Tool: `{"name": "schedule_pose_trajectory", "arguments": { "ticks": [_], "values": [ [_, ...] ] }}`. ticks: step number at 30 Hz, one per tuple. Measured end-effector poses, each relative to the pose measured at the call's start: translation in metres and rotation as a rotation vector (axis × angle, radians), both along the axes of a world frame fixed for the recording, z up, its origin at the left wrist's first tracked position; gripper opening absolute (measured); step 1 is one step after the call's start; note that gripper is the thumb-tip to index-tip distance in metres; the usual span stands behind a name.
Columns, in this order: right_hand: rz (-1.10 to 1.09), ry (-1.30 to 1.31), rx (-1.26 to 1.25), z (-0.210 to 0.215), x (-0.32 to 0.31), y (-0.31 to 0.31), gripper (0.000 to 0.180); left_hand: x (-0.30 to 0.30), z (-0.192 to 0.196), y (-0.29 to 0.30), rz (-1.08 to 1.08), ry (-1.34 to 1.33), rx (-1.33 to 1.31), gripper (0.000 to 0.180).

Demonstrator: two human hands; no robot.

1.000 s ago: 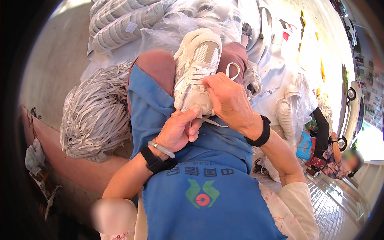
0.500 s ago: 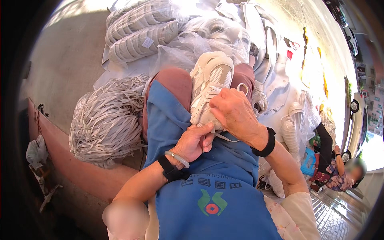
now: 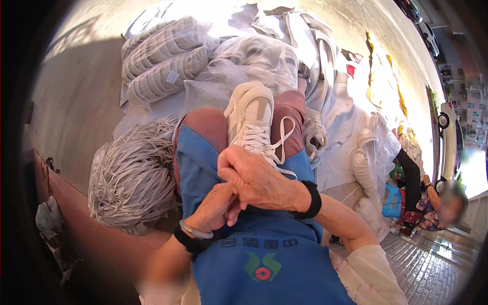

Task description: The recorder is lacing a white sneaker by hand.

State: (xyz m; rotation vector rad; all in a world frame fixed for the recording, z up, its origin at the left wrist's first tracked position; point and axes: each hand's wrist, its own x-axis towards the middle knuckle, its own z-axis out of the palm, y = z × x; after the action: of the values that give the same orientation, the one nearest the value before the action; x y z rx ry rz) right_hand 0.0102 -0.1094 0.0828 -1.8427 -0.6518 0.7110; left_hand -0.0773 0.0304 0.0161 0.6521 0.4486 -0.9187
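Observation:
A beige and white sneaker rests on my lap between my knees, toe pointing away. White lace crosses its front, and a loose loop stands out on the right, its end running down behind my right hand. My right hand is closed in a fist over the near end of the shoe. Just below it and touching it, my left hand has its fingers curled in. Whatever the two hands pinch between them is hidden.
A big bundle of white laces lies at my left. Plastic-wrapped stacks of shoes lie ahead on a pale sheet. More bagged shoes stand at the right, near another person. A blue apron covers my lap.
My right hand has moved off the lacing toward me and come together with my left hand. More of the lacing shows, and the loose loop stands out wider on the right.

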Motion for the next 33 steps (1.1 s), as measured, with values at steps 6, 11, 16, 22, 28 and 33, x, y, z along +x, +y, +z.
{"name": "schedule_pose_trajectory", "arguments": {
  "ticks": [6, 11, 16, 22, 28, 33],
  "values": [
    [0.543, -0.780, 0.120, 0.021, -0.050, 0.011, 0.014, 0.044, 0.036, -0.013, -0.015, -0.021, 0.164, 0.038],
    [0.638, -0.967, 0.081, 0.020, -0.056, 0.000, 0.020, 0.030, 0.036, -0.004, 0.124, -0.105, 0.072, 0.027],
    [0.073, -0.087, 0.219, 0.011, -0.049, -0.056, 0.012, -0.010, 0.070, 0.056, 0.322, -0.725, -0.453, 0.027],
    [-0.378, -0.268, -0.267, -0.035, -0.031, -0.091, 0.021, -0.032, 0.072, 0.075, 0.582, -0.606, -0.503, 0.014],
    [-0.313, -0.327, -0.368, -0.047, -0.033, -0.086, 0.034, -0.036, 0.125, 0.083, 0.827, -1.027, -0.924, 0.014],
    [-0.326, -0.387, -0.336, -0.040, -0.026, -0.081, 0.031, -0.044, 0.122, 0.096, 0.945, -0.889, -0.390, 0.023]
  ]
}}
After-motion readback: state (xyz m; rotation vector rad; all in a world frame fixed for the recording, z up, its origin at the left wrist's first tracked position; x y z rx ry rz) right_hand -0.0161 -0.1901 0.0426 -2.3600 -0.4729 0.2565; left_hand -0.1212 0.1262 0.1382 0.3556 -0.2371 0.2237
